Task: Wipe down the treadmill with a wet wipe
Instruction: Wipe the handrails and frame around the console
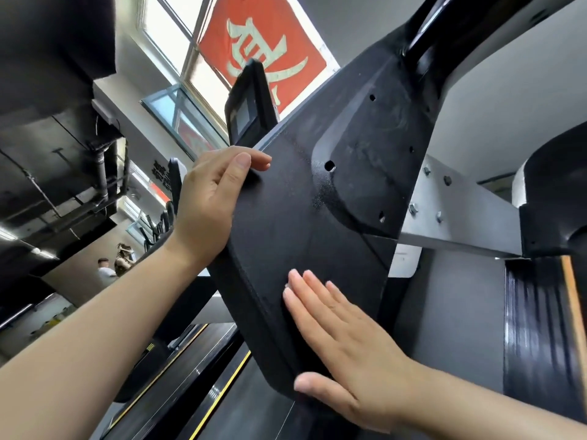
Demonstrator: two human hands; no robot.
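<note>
Gym hall behind, red banner (266, 55) overhead. Left hand (209, 204) gripping panel (301, 223) edge, likely steadying it. Right hand (343, 341) flat, open, pressing panel; wipe unseen.

- Black textured console panel (286, 223) of the treadmill, seen from below and tilted; it serves as the bearing surface.
- Raised moulded housing (368, 160) on the panel, pierced by several small holes.
- Left hand (209, 198) at the panel's upper left edge, thumb lying over the face, fingers behind the edge.
- Right hand (343, 338) flat on the panel's lower part, fingers straight and together, thumb at the lower rim.
- Grey metal bracket (460, 214) with bolts, joined behind the housing.
</note>
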